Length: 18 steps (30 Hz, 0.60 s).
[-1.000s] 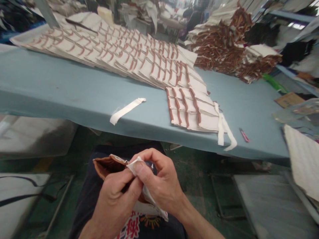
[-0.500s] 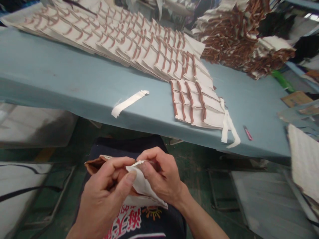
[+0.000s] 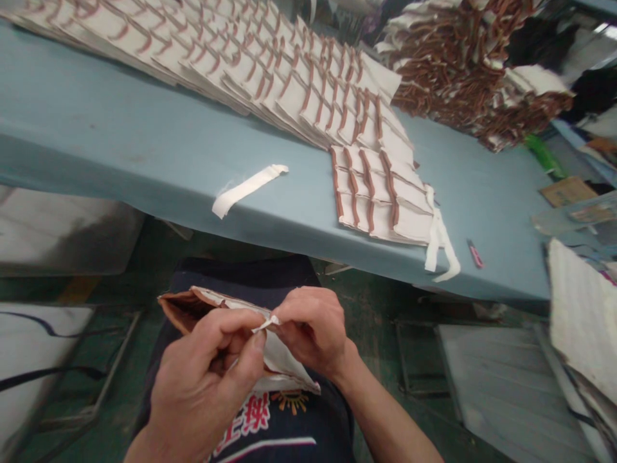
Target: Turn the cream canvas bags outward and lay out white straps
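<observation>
A white fabric piece with a brown lining (image 3: 289, 360) lies over my lap, its brown-lined opening showing at the left. My left hand (image 3: 212, 360) pinches a white edge of it between thumb and forefinger. Close beside, my right hand (image 3: 311, 328) has its fingers closed on the same edge, which forms a small twisted white tip (image 3: 267, 323) between the two hands. Part of the piece is hidden behind my left hand. Beneath it is a dark apron (image 3: 284, 431) with red characters and a sun-like print.
On the blue table (image 3: 159, 148) are overlapping rows of white pieces with brown edges (image 3: 270, 77), a smaller group (image 3: 380, 193), a loose white strip (image 3: 248, 188), more strips (image 3: 438, 244) and a small pink-handled tool (image 3: 475, 254). A tall brown-and-white pile (image 3: 453, 71) stands behind.
The white flap between my hands has been folded into a small twisted tip. My right hand has turned, its fingers curling in more. The view has shifted slightly.
</observation>
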Tool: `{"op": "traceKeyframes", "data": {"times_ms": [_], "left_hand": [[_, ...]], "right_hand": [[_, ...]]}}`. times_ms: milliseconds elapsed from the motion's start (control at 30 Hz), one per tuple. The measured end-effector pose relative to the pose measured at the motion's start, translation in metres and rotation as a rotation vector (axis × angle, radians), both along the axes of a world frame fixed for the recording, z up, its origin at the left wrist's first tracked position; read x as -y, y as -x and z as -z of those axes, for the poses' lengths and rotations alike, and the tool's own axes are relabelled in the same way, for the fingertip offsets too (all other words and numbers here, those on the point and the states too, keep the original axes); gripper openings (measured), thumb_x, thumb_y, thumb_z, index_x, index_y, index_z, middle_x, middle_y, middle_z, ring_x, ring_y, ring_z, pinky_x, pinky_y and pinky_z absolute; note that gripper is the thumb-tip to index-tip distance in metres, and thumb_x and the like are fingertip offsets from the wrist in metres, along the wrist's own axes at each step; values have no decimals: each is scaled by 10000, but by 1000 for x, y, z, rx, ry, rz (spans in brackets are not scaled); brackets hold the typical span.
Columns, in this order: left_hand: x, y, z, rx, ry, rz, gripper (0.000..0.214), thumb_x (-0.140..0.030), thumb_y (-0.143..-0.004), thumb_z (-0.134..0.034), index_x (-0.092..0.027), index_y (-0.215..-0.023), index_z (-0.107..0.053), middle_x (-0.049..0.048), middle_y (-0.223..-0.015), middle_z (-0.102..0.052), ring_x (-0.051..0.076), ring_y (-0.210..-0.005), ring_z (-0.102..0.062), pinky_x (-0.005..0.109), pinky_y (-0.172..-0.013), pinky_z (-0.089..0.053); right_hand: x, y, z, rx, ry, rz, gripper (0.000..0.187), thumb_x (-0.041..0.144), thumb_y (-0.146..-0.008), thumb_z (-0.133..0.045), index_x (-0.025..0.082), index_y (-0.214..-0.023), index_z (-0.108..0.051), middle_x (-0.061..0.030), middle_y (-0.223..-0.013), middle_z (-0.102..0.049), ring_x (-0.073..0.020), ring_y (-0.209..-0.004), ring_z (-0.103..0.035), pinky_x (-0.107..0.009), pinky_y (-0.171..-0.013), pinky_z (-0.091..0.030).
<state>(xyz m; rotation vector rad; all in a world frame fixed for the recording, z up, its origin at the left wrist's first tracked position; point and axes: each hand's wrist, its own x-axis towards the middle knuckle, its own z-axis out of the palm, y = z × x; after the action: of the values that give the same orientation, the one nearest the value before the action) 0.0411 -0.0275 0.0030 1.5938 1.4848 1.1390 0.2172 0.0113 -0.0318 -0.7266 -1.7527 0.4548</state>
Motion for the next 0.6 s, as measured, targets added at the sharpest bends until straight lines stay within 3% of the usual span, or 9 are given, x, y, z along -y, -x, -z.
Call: {"op": "traceKeyframes", "data": {"times_ms": [200,400,500,600], "left_hand": [[3,-10,-16,2,86,-98,112,-299,-955,-630,-278,-854,-675,-100,-576,-570,108,-465,-537,195,-492,-430],[4,-16,-23,-6,180,-112,97,-340,-964,-619,-280,-921,-682,-98,-583,-629,127,-469,-589,226,-503,-444],[5,-10,-20,8,176,-164,205,-401,-1027,-612,-272,-879,-671,-82,-635,-682,140,-540,-625,255,-579,-476],[6,4,-6,-3,145,-161,450,-477,-1115,-552,-257,-727,-615,-49,-642,-609,153,-574,-521,298,-581,-412]], "right_hand": [[7,-4,-1,46,144,44,134,290,-1130,-648,258,-1013,-705,-12,-793,-819,-132,-561,-681,-264,-603,-542],[5,-24,-5,298,4,4,255,313,-1167,-560,286,-991,-742,7,-723,-778,-133,-576,-644,-305,-596,-439],[3,-37,-18,401,-111,-64,223,296,-1162,-585,309,-1011,-748,17,-754,-777,-134,-583,-587,-325,-576,-371],[3,-43,-28,465,-82,-113,223,268,-1131,-631,338,-957,-752,38,-712,-715,-134,-566,-516,-327,-553,-327]]}}
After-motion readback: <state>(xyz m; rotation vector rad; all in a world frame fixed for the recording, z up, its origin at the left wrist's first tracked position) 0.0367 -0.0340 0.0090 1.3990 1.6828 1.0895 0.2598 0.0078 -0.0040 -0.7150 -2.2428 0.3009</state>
